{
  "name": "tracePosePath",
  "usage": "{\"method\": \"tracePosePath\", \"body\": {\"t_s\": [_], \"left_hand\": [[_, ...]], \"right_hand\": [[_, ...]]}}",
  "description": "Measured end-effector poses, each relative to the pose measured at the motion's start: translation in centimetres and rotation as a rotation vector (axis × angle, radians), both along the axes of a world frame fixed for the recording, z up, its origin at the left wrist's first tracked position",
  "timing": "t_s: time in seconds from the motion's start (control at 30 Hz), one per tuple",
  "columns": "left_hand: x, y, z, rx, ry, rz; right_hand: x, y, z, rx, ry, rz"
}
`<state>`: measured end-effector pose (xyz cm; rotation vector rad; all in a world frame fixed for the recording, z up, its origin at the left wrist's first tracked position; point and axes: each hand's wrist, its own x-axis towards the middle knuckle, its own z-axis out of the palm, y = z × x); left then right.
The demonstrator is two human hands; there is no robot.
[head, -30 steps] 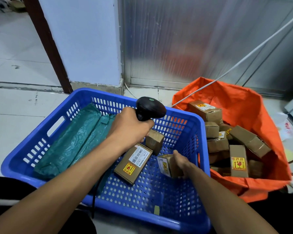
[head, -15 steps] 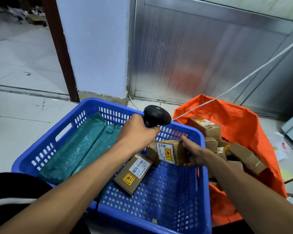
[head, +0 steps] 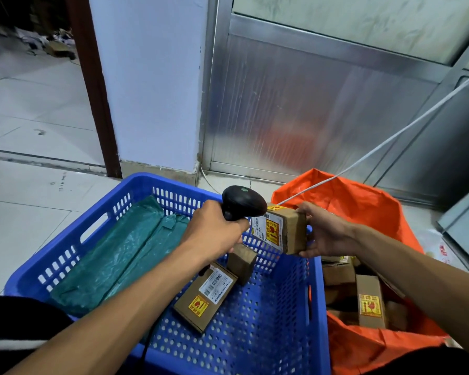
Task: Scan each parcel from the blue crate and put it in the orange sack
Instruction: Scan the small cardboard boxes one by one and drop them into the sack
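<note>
My left hand [head: 214, 231] grips a black barcode scanner [head: 243, 203] over the blue crate [head: 65, 247]. The scanner's head sits right beside the label of a small brown parcel [head: 280, 230], which my right hand [head: 325, 231] holds above the crate's right rim. On the crate floor lie a flat brown parcel [head: 205, 297] with a white label and a small brown box [head: 241, 261], next to green plastic mailers [head: 119, 250]. The orange sack [head: 363, 207] stands open to the right, with several brown parcels [head: 370, 301] inside.
A white pillar [head: 146, 85] and a metal door panel [head: 309, 104] rise behind the crate and sack. A white cord [head: 390, 139] runs diagonally down to the sack. Tiled floor [head: 25, 131] spreads to the left.
My right hand picked the small parcel off the crate floor and raised it up and to the right, level with the scanner. My left hand with the scanner rose slightly.
</note>
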<state>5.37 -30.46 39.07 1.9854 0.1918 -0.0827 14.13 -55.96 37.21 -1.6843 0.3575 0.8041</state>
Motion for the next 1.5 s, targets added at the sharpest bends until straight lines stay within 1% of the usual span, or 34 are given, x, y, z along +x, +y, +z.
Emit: {"method": "tracePosePath", "body": {"t_s": [0.17,0.33,0.53,0.83,1.13,1.5], "left_hand": [[-0.1,0.2,-0.1,-0.039,0.02,0.001],[-0.2,0.1,-0.3,-0.04,0.028,0.013],[-0.4,-0.2,-0.7,-0.028,0.038,0.013],[-0.7,-0.6,-0.7,-0.033,0.028,0.037],[-0.9,-0.9,-0.6,-0.017,0.027,0.058],[-1.1,-0.9,-0.3,-0.022,0.041,0.051]], "right_hand": [[-0.8,-1.2,-1.1,0.185,0.004,0.004],[-0.9,-1.6,-2.0,0.272,0.002,-0.004],[-0.5,-1.7,-2.0,0.318,-0.035,-0.045],[-0.4,-2.1,-2.5,0.317,-0.039,-0.035],[-0.2,-2.2,-2.7,0.308,-0.035,-0.075],[-0.3,-2.0,-2.7,0.294,-0.028,-0.079]]}}
